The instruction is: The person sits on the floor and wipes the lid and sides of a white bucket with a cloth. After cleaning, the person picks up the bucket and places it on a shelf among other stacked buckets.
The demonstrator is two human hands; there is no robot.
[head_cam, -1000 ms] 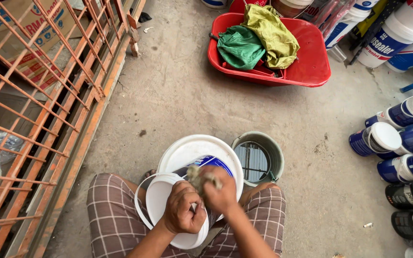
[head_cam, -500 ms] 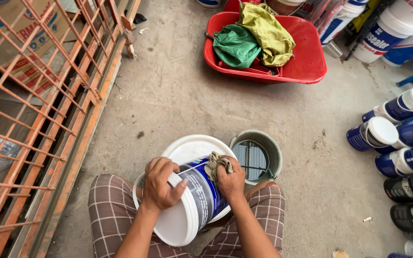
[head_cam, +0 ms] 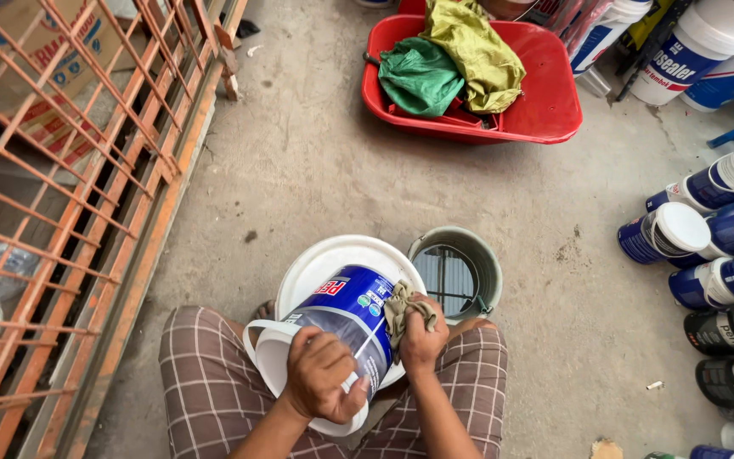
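Head view shows a grey concrete floor [head_cam: 316,170] beside an orange metal gate [head_cam: 87,170]. Left hand [head_cam: 324,378] wraps its fingers around a blue-and-white bucket [head_cam: 346,319] lying on the lap. Right hand [head_cam: 422,336] squeezes a small rag [head_cam: 401,306] against the bucket's blue label. More blue-and-white buckets [head_cam: 715,246] lie at the right, near a red tub [head_cam: 545,93].

I grip a glossy plastic bucket [head_cam: 341,327] — smooth, white — and a rough, matt cloth rag [head_cam: 403,311]; the concrete floor [head_cam: 299,178] looks coarse.
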